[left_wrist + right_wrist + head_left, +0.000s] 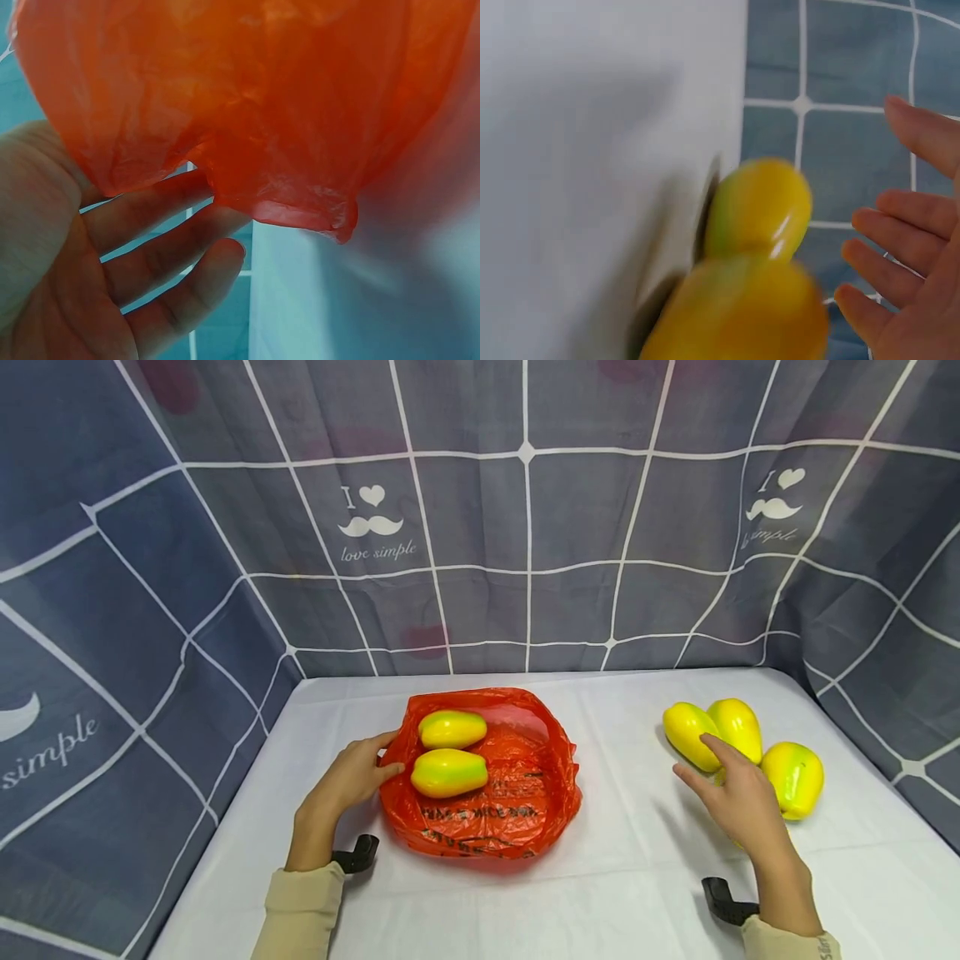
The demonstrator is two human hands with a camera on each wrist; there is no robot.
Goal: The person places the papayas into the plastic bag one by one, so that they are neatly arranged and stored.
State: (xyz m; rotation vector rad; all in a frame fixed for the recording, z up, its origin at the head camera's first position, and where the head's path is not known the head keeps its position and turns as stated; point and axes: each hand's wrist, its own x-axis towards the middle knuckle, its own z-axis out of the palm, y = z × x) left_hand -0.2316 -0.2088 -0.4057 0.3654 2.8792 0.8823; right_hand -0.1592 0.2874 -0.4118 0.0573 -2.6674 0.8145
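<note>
A red plastic bag (487, 827) lies with its mouth spread wide on the white table. Inside it, at the left, are two glossy yellow-green fruits, one (452, 729) behind the other (449, 773). My left hand (352, 781) touches the bag's left side with thumb and fingers apart; in the left wrist view the red film (262, 112) hides some fingertips. Over at the right, my right hand (738, 797) hovers with spread fingers beside a cluster of similar fruits, among them a front right one (792, 780) and a back one (736, 728). The hand partly covers the cluster.
A white cloth (585, 893) covers the table. Dark grid-patterned curtains (570, 518) stand along the back and both sides. Black wrist mounts (726, 902) stick out from both wrists.
</note>
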